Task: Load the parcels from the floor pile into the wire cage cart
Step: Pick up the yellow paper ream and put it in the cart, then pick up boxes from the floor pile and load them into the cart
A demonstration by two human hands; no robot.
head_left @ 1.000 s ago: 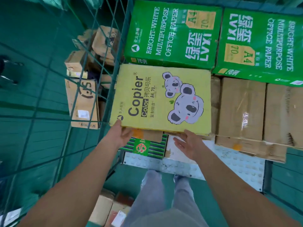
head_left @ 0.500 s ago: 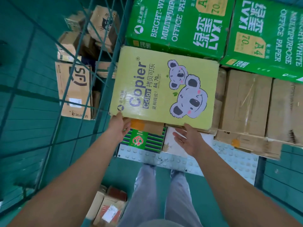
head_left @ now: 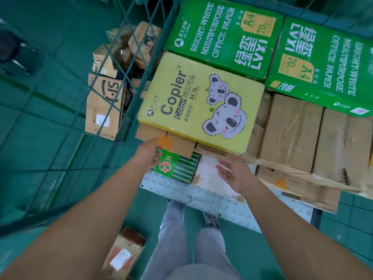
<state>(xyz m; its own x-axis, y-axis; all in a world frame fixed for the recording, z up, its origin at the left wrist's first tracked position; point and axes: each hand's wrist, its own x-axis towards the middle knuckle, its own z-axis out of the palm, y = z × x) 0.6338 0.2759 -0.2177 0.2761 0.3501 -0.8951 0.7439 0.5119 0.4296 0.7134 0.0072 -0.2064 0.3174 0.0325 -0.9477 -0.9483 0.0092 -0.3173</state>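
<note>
A yellow Copier paper box with koala pictures lies flat in the wire cage cart, on top of brown cartons and against a green office paper box. My left hand hovers just below its near left corner, fingers relaxed, touching nothing. My right hand is held palm up below its near edge, open and apart from the box. A second green paper box lies to the right. A small brown parcel with a white label lies on the floor by my left leg.
The cart's green wire side rises on the left; its studded metal floor shows at the front. Brown cartons fill the cart's right. Beyond the wire, more parcels lie piled on the green floor.
Both hands have come off the yellow box and drawn back toward me. The box now rests pushed further in against the green box.
</note>
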